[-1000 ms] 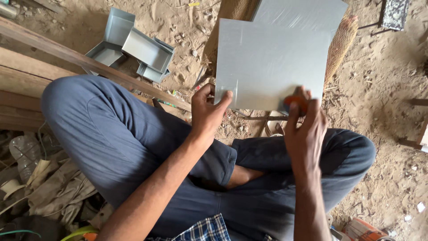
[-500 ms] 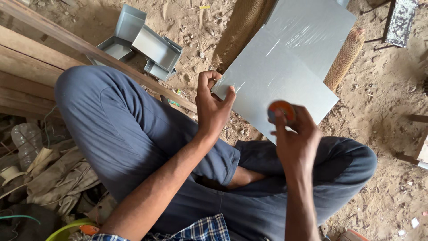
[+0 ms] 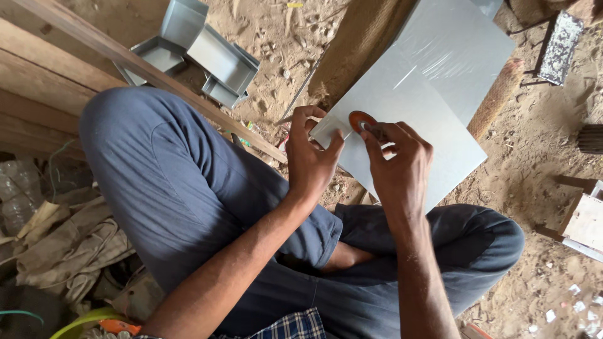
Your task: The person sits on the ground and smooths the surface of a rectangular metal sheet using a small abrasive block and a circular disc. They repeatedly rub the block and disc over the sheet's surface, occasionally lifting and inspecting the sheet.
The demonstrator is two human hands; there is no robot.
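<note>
The grey sheet (image 3: 427, 119) lay tilted across the sandy floor (image 3: 540, 169) and the person's knee, its near corner sitting at 12 o'clock of the left hand (image 3: 312, 157). That panel was flat, smooth and glossy, with a faint sheen running across it. The orange disc (image 3: 360, 120), small and round, sat on the sheet's near corner, at 11 o'clock of the right hand (image 3: 397, 163) and just past its fingertips.

The left hand was curled, thumb and fingers pinching the sheet's corner edge. The right hand was bunched, its fingers pressed together over a small tool tip at the disc; what exactly it gripped could not be told.

At 10 o'clock of the hands, folded grey metal trays (image 3: 213, 56) lay in the sand, boxy with upturned rims. Rough wooden planks (image 3: 56, 81) ran along at 9 o'clock. A coarse woven brown mat (image 3: 361, 37) lay under the sheet at 12 o'clock. Blue trousers (image 3: 176, 188), soft and creased, covered the crossed legs.
</note>
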